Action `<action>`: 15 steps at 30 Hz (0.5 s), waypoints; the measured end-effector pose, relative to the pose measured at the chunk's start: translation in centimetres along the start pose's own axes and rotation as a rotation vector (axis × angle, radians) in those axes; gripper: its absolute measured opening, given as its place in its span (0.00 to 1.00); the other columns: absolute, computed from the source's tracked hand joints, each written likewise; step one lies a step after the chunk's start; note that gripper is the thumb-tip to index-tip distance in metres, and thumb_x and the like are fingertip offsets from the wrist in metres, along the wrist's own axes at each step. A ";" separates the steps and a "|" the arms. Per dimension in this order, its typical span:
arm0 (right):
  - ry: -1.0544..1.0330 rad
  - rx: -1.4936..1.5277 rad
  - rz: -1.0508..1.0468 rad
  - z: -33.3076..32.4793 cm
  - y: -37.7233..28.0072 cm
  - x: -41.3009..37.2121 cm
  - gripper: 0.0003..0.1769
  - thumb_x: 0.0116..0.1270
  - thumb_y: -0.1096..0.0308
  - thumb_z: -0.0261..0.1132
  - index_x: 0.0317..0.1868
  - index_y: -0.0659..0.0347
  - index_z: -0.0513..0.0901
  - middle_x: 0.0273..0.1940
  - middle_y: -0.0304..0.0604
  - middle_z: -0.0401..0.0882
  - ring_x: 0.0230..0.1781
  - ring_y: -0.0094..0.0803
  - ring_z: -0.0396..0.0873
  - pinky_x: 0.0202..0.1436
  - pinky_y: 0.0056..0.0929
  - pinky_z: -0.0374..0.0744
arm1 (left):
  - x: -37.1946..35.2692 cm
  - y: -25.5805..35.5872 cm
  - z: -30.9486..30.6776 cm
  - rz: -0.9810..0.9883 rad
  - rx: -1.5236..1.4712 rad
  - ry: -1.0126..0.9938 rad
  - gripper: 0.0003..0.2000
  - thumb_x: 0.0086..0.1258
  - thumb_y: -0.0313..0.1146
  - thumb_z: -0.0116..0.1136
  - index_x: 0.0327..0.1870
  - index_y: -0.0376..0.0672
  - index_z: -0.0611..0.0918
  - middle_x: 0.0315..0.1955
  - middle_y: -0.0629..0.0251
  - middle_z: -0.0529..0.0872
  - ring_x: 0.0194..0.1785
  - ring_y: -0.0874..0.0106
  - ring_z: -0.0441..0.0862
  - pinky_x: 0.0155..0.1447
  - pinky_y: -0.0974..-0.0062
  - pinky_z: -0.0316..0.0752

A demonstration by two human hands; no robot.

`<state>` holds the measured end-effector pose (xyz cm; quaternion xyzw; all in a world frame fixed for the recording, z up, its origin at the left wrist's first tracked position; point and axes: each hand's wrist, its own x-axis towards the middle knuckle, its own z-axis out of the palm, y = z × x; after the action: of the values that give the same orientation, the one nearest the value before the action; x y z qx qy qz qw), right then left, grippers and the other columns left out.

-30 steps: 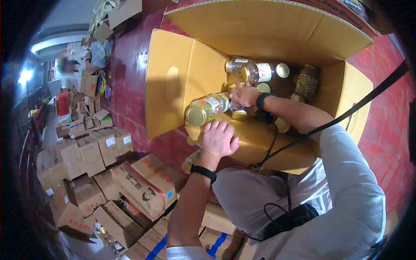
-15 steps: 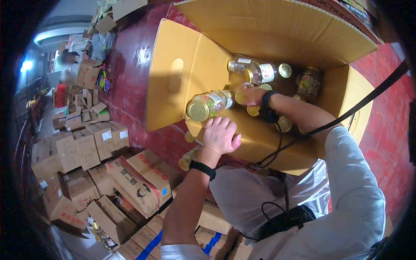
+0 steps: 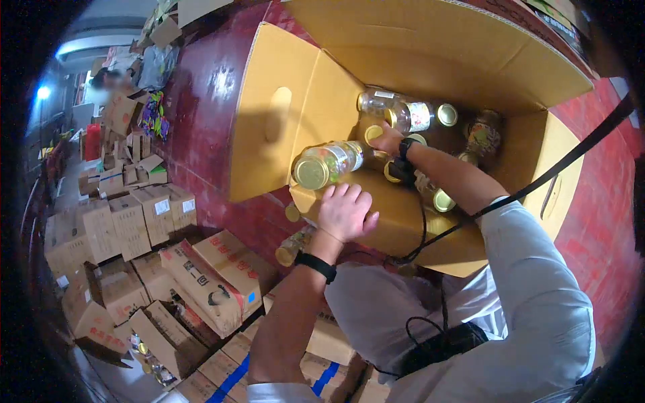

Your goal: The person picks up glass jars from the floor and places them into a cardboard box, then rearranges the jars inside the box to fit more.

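A large open cardboard box (image 3: 269,101) stands before me, with several glass jars with gold lids lying inside. My right hand (image 3: 388,140) reaches into it, fingers closed round a glass jar (image 3: 373,134) whose gold lid faces up; part of that jar is hidden. Left of it, a glass jar with a coloured label (image 3: 329,164) lies tilted at the box's left corner, lid toward me. Below that jar my left hand (image 3: 347,212) rests on the box's near edge, fingers stretched and thumb apart, holding nothing. A labelled jar (image 3: 418,116) lies beyond my right hand.
Another jar (image 3: 294,247) lies on the red floor (image 3: 201,101) outside the box. Many closed cartons (image 3: 222,275) are stacked at the left, and one open carton (image 3: 161,342) holds jars. A black strap (image 3: 571,151) crosses the right side. Another person (image 3: 121,84) is far back left.
My right hand has moved slightly away from me within the box, and the gold-lidded jar in it has shifted the same way. My left hand stays at the box edge.
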<state>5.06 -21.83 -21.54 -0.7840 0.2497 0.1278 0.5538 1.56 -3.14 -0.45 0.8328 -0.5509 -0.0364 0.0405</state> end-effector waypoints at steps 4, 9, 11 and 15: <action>0.231 0.069 -0.064 1.4 -0.6 0.5 0.21 0.65 0.55 0.64 0.51 0.61 0.74 0.37 0.51 0.83 0.36 0.43 0.81 0.40 0.37 0.80 | 0.0 0.0 0.3 0.012 -0.022 0.051 0.13 0.53 0.49 0.57 0.25 0.49 0.76 0.28 0.65 0.74 0.37 0.64 0.73 0.40 0.63 0.67; 0.055 0.186 -0.065 2.5 0.4 3.9 0.40 0.58 0.62 0.69 0.68 0.64 0.62 0.54 0.61 0.79 0.57 0.51 0.78 0.60 0.39 0.75 | -0.1 0.1 0.2 0.014 -0.049 0.068 0.14 0.54 0.50 0.56 0.24 0.49 0.75 0.27 0.65 0.74 0.36 0.64 0.73 0.39 0.64 0.67; -0.091 0.052 -0.007 0.6 -2.2 2.9 0.40 0.58 0.63 0.68 0.69 0.65 0.60 0.55 0.62 0.78 0.57 0.51 0.77 0.60 0.40 0.75 | 0.1 0.1 0.1 0.019 -0.052 0.082 0.14 0.55 0.50 0.55 0.24 0.49 0.75 0.27 0.65 0.73 0.34 0.63 0.73 0.39 0.64 0.67; -0.262 -0.340 -0.275 -3.4 -5.7 0.8 0.36 0.57 0.61 0.66 0.64 0.67 0.67 0.54 0.61 0.79 0.54 0.53 0.78 0.58 0.43 0.76 | 0.1 0.2 0.0 0.005 -0.057 0.089 0.14 0.55 0.50 0.55 0.24 0.49 0.75 0.27 0.65 0.74 0.34 0.64 0.74 0.39 0.64 0.67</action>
<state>8.47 -23.74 -16.14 -0.8693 0.0415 0.1919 0.4536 1.39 -3.38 -0.47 0.8308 -0.5493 -0.0150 0.0888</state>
